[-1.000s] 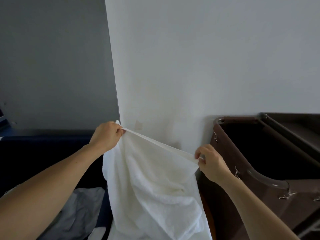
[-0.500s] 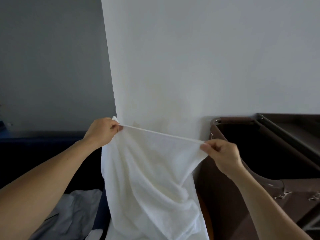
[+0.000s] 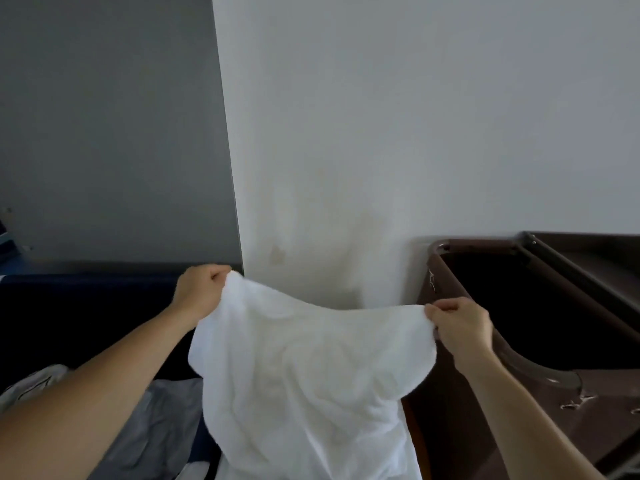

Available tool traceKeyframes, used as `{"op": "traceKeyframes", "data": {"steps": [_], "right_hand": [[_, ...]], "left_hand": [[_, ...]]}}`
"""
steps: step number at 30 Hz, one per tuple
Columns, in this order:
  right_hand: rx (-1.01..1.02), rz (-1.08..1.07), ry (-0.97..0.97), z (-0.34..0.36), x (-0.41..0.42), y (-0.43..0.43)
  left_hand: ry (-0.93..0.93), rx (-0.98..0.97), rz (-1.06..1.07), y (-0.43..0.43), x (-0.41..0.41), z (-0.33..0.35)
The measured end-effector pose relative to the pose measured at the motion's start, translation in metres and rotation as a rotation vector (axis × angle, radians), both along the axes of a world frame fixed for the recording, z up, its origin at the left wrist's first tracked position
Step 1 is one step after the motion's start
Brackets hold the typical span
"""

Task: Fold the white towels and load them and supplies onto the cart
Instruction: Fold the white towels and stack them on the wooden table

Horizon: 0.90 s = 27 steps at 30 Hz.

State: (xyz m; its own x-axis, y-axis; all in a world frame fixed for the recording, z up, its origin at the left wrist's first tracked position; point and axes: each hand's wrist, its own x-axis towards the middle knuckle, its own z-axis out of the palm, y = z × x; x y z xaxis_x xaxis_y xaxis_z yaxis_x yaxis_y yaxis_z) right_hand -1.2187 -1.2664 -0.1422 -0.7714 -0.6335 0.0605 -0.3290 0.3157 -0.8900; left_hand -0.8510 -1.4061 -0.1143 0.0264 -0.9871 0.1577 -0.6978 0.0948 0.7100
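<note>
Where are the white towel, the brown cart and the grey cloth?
white terry towel (image 3: 304,375): head view, its rumpled middle.
brown plastic cart (image 3: 457,441): head view, outer side wall.
crumpled grey cloth (image 3: 166,431): head view, its creased middle.

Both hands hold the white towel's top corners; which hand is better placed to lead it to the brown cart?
Likely the right. The right hand pinches a corner of the white towel beside the brown cart; the left hand grips the opposite corner, with the towel between it and the cart.
</note>
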Motion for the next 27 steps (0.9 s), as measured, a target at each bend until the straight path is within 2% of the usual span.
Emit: {"op": "traceKeyframes", "data": {"steps": [3, 6, 10, 13, 19, 21, 24, 27], "right_hand": [[0.002, 0.181, 0.121, 0.004, 0.052, -0.013], [-0.063, 0.317, 0.205, 0.013, 0.102, -0.023], [-0.062, 0.460, 0.305, 0.011, 0.131, -0.021], [-0.038, 0.496, 0.323, 0.007, 0.134, -0.014], [0.012, 0.604, 0.472, 0.008, 0.135, -0.004], [0.017, 0.641, 0.362, 0.009, 0.132, -0.003], [0.062, 0.698, 0.042, 0.014, 0.130, -0.002], [0.052, 0.792, -0.047, 0.017, 0.128, 0.001]], "left_hand": [[0.073, -0.119, -0.153, 0.039, -0.047, 0.006], [0.022, -0.157, -0.329, 0.075, -0.096, -0.009], [0.009, -0.158, -0.317, 0.084, -0.115, -0.027], [-0.036, -0.162, -0.290, 0.083, -0.112, -0.036], [-0.012, -0.128, -0.304, 0.091, -0.116, -0.036], [-0.075, -0.156, -0.323, 0.099, -0.116, -0.033], [-0.068, -0.173, -0.416, 0.108, -0.114, -0.033], [-0.050, -0.132, -0.421, 0.107, -0.105, -0.035]]}}
